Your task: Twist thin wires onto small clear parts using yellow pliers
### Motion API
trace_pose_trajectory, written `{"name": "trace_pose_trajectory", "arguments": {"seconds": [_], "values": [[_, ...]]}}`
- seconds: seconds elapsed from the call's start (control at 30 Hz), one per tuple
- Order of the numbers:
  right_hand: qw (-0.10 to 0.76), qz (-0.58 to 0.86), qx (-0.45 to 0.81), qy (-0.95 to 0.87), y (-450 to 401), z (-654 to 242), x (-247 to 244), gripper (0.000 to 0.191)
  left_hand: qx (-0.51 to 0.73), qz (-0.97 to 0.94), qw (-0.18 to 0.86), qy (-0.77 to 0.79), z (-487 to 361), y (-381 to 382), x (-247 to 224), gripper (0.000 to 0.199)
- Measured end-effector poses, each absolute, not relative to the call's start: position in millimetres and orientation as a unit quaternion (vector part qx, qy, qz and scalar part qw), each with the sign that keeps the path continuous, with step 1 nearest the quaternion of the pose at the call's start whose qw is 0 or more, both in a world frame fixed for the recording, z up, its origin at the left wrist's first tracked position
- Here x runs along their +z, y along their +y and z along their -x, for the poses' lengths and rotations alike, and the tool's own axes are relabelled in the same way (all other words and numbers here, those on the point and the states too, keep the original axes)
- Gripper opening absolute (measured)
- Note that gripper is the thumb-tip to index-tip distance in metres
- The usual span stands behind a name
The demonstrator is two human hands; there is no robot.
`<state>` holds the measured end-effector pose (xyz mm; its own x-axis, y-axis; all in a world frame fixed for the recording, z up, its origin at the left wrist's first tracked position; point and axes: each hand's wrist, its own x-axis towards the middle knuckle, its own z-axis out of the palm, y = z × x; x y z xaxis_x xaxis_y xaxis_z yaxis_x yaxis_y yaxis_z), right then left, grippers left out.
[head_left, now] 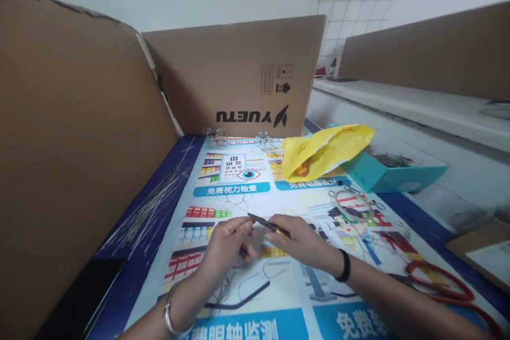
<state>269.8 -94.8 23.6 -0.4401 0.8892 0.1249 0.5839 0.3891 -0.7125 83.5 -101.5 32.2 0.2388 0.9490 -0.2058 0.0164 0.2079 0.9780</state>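
Observation:
Near the middle of the table my right hand (297,236) grips a slim pair of pliers (265,222) with dark jaws and a yellowish handle. The jaws point left, and their tip is close to the fingertips of my left hand (229,241). Thumb and forefinger of that hand are pinched together; what sits between them is too small to make out. Thin wire pieces (225,289) lie on the printed sheet beneath my left wrist. Above the hands, a faint bent wire shape (237,202) rests on the sheet.
Long thin wires (147,207) lie at the left. A yellow bag (330,151) leans against a teal box (402,176) of small metal pieces. A clear ring-shaped coil (354,206) and red-handled scissors (442,284) lie on the right. Cardboard panels (235,79) stand behind and left.

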Motion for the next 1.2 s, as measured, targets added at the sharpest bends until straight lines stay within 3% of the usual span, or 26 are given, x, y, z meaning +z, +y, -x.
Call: {"name": "trace_pose_trajectory", "arguments": {"seconds": [0.23, 0.37, 0.57, 0.9, 1.2], "values": [[0.249, 0.455, 0.3, -0.801, -94.7, -270.5, 21.6, 0.029, 0.361, -0.533, 0.599, 0.476, -81.8, -102.0, 35.1, 0.028], [0.254, 0.451, 0.307, -0.799, -92.3, -273.5, 24.9, 0.026, 0.414, -0.522, 0.603, 0.439, -76.2, -100.2, 36.5, 0.03], [0.235, 0.461, 0.288, -0.806, -91.7, -274.8, 28.4, 0.023, 0.418, -0.542, 0.57, 0.454, -71.3, -92.5, 33.0, 0.02], [0.168, 0.496, 0.035, -0.851, -100.1, -270.6, 32.3, 0.022, 0.368, -0.54, 0.562, 0.508, -73.2, -91.4, 36.4, 0.016], [0.133, 0.484, -0.1, -0.859, -103.4, -267.8, 29.3, 0.018, 0.346, -0.602, 0.474, 0.541, -70.2, -90.7, 33.6, 0.012]]}}
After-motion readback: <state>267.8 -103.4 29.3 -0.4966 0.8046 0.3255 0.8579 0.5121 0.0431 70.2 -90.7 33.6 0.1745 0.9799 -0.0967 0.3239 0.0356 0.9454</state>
